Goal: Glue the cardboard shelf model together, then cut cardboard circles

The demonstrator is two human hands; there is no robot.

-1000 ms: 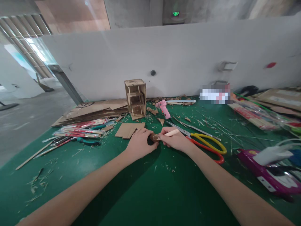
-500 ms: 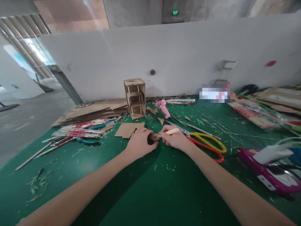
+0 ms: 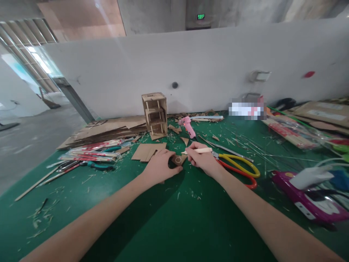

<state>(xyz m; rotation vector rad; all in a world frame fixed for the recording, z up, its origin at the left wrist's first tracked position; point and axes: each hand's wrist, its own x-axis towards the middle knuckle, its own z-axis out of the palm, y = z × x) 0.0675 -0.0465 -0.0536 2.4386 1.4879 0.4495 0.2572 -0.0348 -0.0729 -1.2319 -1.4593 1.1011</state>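
My left hand [image 3: 160,165], thumb and fingers curved round it, holds a small brown cardboard piece [image 3: 178,160] down on the green table. A pale ring shows on the face of that piece. My right hand [image 3: 200,155] pinches a pale, cream-coloured pen [image 3: 203,150], which lies almost level with its tip pointing left, just above the cardboard's upper edge. Beyond my left hand are flat cardboard squares [image 3: 144,151]. Large scissors [image 3: 240,162] with yellow and red handles rest beside my right hand.
A three-level cardboard shelf [image 3: 154,115] stands near the white partition, with a pink glue gun [image 3: 187,127] to its right. Pliers [image 3: 99,166] and wrapped sticks [image 3: 89,154] lie left. A purple power strip [image 3: 308,202] sits right. Scraps litter the green table [image 3: 174,225].
My right hand has lifted the pen off the ring on the cardboard and tilted it flatter. My left hand still holds the piece. The whole view has shifted slightly.
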